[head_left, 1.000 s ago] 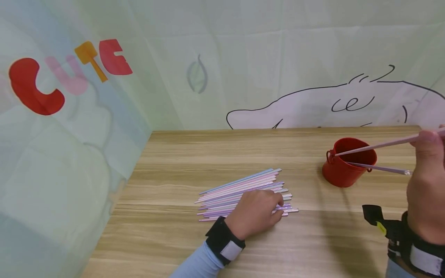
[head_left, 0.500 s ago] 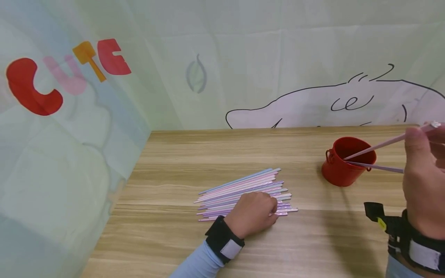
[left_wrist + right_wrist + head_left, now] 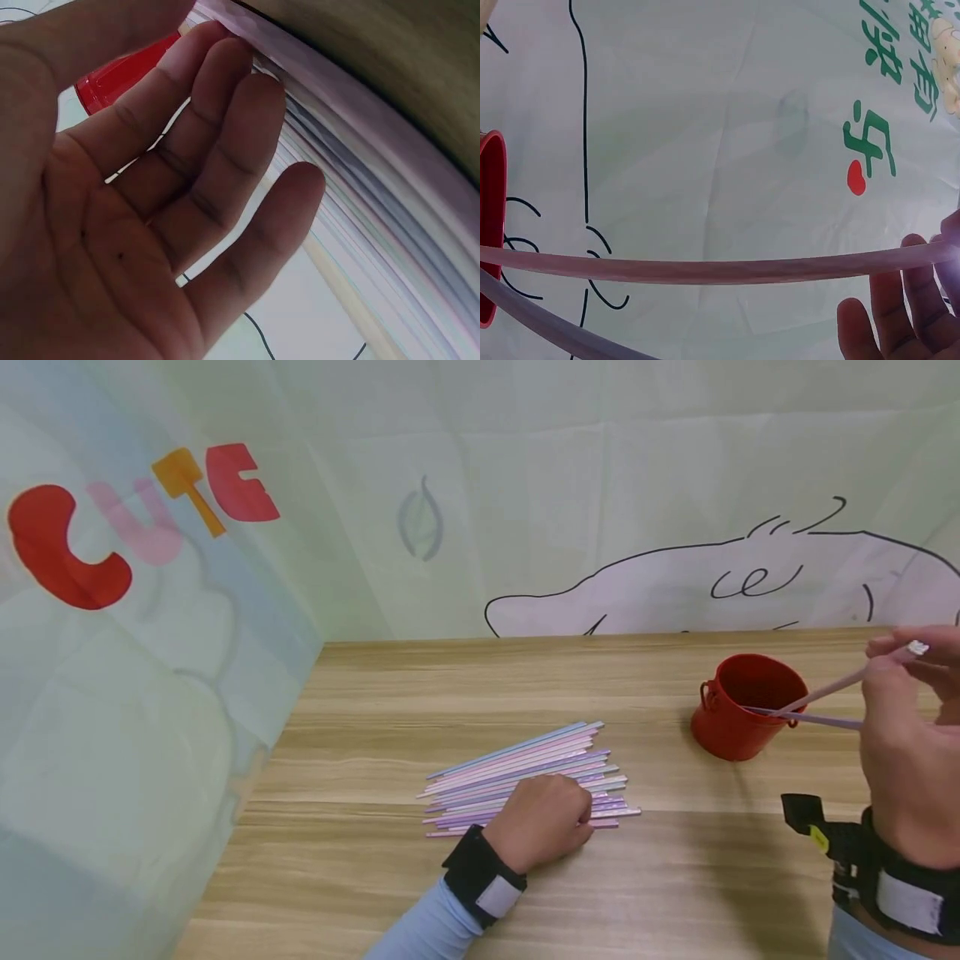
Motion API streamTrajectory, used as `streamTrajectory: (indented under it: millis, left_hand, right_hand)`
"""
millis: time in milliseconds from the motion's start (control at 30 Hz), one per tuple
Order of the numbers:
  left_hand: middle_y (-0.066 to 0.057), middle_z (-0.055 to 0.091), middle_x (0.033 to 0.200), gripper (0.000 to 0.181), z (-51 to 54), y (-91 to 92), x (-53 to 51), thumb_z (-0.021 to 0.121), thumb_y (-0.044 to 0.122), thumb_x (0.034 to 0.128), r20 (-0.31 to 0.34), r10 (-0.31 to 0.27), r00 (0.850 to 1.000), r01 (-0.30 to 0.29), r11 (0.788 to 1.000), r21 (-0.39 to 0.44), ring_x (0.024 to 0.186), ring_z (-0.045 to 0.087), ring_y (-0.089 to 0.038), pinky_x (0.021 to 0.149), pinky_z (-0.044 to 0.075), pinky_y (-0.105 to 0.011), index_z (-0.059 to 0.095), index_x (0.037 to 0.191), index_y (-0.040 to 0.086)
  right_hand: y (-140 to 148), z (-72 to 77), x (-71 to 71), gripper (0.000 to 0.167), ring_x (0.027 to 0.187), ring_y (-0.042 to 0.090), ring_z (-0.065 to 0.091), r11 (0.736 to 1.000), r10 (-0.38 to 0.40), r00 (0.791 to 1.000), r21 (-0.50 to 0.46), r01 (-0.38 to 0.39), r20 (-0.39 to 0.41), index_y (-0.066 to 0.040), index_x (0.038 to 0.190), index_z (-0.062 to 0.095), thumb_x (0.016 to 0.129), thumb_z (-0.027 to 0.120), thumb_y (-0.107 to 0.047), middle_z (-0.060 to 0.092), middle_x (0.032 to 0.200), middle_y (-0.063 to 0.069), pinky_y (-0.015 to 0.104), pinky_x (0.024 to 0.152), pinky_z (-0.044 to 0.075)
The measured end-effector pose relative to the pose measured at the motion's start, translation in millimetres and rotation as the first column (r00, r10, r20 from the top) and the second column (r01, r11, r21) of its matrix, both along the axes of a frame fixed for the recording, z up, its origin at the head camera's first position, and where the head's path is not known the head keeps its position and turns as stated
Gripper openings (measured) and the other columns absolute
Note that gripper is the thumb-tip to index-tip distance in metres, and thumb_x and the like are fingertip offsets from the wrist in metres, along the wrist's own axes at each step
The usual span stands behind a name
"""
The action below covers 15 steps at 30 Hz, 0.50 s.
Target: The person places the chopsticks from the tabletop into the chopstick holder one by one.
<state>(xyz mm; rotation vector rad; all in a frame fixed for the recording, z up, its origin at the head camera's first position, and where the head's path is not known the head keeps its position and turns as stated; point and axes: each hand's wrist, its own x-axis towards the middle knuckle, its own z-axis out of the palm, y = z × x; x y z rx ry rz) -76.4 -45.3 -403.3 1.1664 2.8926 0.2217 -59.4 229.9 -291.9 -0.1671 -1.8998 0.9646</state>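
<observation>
My left hand [image 3: 542, 827] rests over the near right part of a fan of thin pastel straws [image 3: 517, 760], fingers curled. In the left wrist view its thumb and forefinger close on the edge of the lavender straws [image 3: 352, 105]; the exact contact is cut off. My right hand [image 3: 907, 752] pinches a pink straw [image 3: 832, 687] by its upper end, the straw slanting down to the rim of a small red bucket [image 3: 731, 727]. A second, lavender straw [image 3: 825, 721] leans out of the bucket towards the right hand.
All this stands on a wood-grain table [image 3: 360, 710]. Behind it hangs a pale printed cloth [image 3: 570, 485] with a line drawing, and at the left the cloth carries bright letters [image 3: 71, 552]. The bucket has small side handles.
The right hand has moved left and the straw's lower tip has shifted right along the bucket opening. The left hand's fingers have drawn in and moved slightly left.
</observation>
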Motion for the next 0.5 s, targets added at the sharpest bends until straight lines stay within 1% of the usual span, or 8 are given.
streamTrajectory:
  millis: [100, 167, 200, 300, 367, 500]
  left_hand:
    - [0.013, 0.051, 0.062, 0.02, 0.3, 0.0, 0.2, 0.077, 0.025, 0.087, 0.011, 0.006, 1.0, -0.006, 1.0, -0.005, 0.056, 0.044, -0.002, 0.049, 0.036, -0.02, 0.069, 0.07, 0.02]
    - [0.013, 0.051, 0.062, 0.019, 0.5, 0.2, 0.4, 0.077, 0.023, 0.0869, 0.017, 0.01, 1.0, -0.01, 1.0, -0.006, 0.056, 0.044, -0.003, 0.049, 0.035, -0.02, 0.069, 0.07, 0.019]
    - [0.012, 0.051, 0.062, 0.018, 0.7, 0.2, 0.5, 0.077, 0.022, 0.0867, 0.017, 0.011, 1.0, -0.011, 1.0, -0.006, 0.056, 0.044, -0.003, 0.049, 0.035, -0.021, 0.069, 0.07, 0.019]
    - [0.012, 0.049, 0.061, 0.018, 0.1, 0.4, 0.6, 0.077, 0.018, 0.0853, 0.013, 0.011, 1.0, -0.011, 1.0, -0.005, 0.056, 0.043, -0.004, 0.049, 0.034, -0.021, 0.068, 0.07, 0.019]
    - [0.012, 0.047, 0.061, 0.019, -0.8, 0.6, 0.7, 0.076, 0.015, 0.0833, -0.002, 0.009, 1.0, -0.009, 1.0, -0.008, 0.056, 0.042, -0.004, 0.048, 0.033, -0.021, 0.066, 0.068, 0.02]
    - [0.012, 0.046, 0.06, 0.021, -3.6, 1.2, 1.1, 0.073, 0.009, 0.0805, -0.029, 0.007, 1.0, -0.007, 1.0, -0.013, 0.056, 0.041, -0.005, 0.048, 0.032, -0.022, 0.064, 0.066, 0.02]
  right_hand:
    - [0.8, -0.5, -0.3, 0.028, 0.111, 0.004, 0.06, 1.0, -0.03, 0.999, 0.003, 0.03, 0.02, -0.005, 0.125, 0.068, 0.101, 0.057, -0.014, 0.067, 0.118, -0.01, 0.025, 0.106, 0.04]
    - [2.5, -1.6, -0.6, 0.028, 0.111, 0.004, 0.06, 0.998, -0.067, 0.997, 0.011, 0.067, 0.033, -0.008, 0.125, 0.068, 0.102, 0.056, -0.019, 0.069, 0.119, -0.005, 0.025, 0.106, 0.039]
    - [4.0, -2.1, 0.0, 0.028, 0.111, 0.003, 0.06, 0.996, -0.086, 0.996, 0.034, 0.084, 0.039, -0.01, 0.124, 0.068, 0.103, 0.054, -0.022, 0.069, 0.12, -0.002, 0.024, 0.106, 0.039]
    - [7.1, -3.2, 2.2, 0.035, 0.111, 0.002, 0.059, 0.987, -0.146, 0.988, 0.081, 0.141, 0.053, -0.01, 0.122, 0.07, 0.104, 0.051, -0.033, 0.069, 0.121, -0.001, 0.021, 0.104, 0.038]
    - [8.4, -3.0, 4.9, 0.037, 0.111, 0.005, 0.059, 0.982, -0.153, 0.986, 0.121, 0.145, 0.058, -0.013, 0.123, 0.07, 0.105, 0.048, -0.036, 0.069, 0.123, 0.002, 0.02, 0.102, 0.038]
    - [7.7, -1.5, 8.3, 0.039, 0.112, 0.01, 0.058, 0.978, -0.13, 0.99, 0.17, 0.121, 0.046, -0.011, 0.124, 0.069, 0.105, 0.046, -0.036, 0.069, 0.124, 0.007, 0.021, 0.101, 0.037]
